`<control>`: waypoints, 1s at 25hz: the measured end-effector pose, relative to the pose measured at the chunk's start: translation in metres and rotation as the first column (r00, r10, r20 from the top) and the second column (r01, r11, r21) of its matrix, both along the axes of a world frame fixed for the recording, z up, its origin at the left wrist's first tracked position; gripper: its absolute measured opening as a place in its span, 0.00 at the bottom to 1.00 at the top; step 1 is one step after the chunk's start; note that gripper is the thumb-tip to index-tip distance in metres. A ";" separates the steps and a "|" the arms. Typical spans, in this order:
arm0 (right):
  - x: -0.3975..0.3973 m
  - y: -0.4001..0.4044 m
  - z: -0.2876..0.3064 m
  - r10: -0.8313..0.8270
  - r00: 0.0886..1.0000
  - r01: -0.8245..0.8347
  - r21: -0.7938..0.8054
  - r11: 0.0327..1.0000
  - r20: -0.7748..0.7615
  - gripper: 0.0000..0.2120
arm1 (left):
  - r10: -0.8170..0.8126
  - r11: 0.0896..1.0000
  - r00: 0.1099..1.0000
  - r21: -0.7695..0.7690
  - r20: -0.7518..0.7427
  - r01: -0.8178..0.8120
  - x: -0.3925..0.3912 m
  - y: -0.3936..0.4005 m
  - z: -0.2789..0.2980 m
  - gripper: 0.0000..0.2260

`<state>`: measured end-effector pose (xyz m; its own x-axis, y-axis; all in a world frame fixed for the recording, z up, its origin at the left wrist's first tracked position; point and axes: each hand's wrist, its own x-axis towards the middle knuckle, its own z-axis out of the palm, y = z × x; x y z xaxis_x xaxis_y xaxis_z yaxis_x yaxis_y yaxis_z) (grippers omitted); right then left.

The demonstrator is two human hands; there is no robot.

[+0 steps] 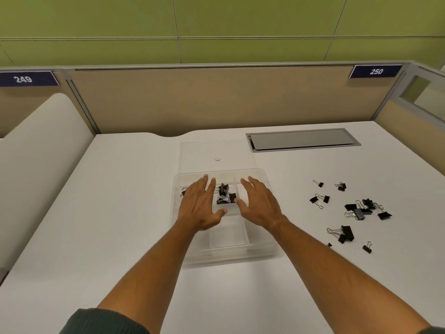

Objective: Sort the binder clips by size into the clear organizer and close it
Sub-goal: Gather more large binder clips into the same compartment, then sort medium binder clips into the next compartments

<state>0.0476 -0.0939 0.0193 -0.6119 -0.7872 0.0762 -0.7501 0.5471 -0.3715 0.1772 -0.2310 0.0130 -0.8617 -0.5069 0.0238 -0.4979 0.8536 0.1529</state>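
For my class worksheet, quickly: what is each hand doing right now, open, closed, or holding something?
Left hand: open, fingers spread above the clear organizer, holding nothing.
Right hand: open, fingers spread over the organizer, holding nothing.

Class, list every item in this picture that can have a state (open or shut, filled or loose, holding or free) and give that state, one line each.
Clear plastic organizer: open, lid folded back flat.
Black binder clips in organizer: a few, in the far compartments.
Loose black binder clips on white desk: unsorted, scattered right of organizer.
Left hand: open, over the organizer, holding nothing.
Right hand: open, holding nothing.
Grey desk cable hatch: shut.
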 end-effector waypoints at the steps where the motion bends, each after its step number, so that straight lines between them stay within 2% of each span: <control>1: -0.001 0.006 0.000 -0.018 1.000 0.018 0.012 1.000 -0.020 0.32 | -0.011 1.000 1.000 0.007 -0.001 0.011 -0.004 0.004 0.001 0.42; 7: -0.006 0.047 -0.004 -0.114 0.990 0.121 0.085 0.989 -0.088 0.36 | -0.107 0.993 0.994 -0.042 0.007 0.107 -0.025 0.033 0.002 0.42; 12: -0.014 0.090 -0.006 -0.202 0.967 0.219 0.104 0.970 -0.152 0.38 | -0.199 0.980 0.980 -0.025 -0.031 0.198 -0.046 0.065 0.004 0.41; 25: -0.056 0.196 -0.016 -0.321 0.942 0.330 0.116 0.937 -0.094 0.37 | -0.324 0.946 0.946 -0.025 0.009 0.324 -0.107 0.167 -0.001 0.41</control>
<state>-0.0083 0.1018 0.0031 -0.8329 -0.5519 0.0417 -0.5453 0.8052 -0.2329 0.0701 -0.0643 0.0122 -0.9795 -0.1995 0.0283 -0.1945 0.9726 0.1274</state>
